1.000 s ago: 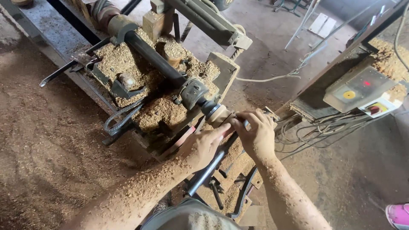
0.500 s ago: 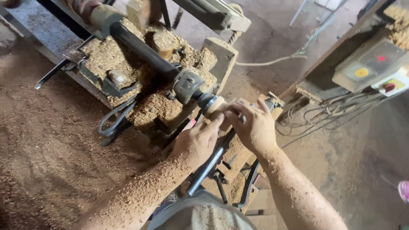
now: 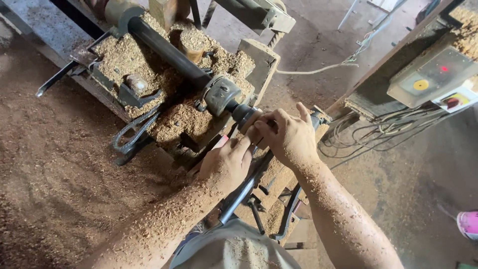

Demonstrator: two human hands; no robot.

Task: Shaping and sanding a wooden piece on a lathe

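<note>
Head view: your right hand has stayed curled around the small pale wooden piece at the dark metal lathe spindle; your left hand still pinches a tool beneath it, so work continues.

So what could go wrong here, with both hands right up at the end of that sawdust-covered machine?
1. Both the left hand and the right hand are bare and close to the dark metal shaft and its chuck; if it turns, fingers could be caught.
2. Thick sawdust covers the forearms, the machine and the floor, so grip and footing may slip.
3. Loose cables hang near the control box, a possible snag.
</note>
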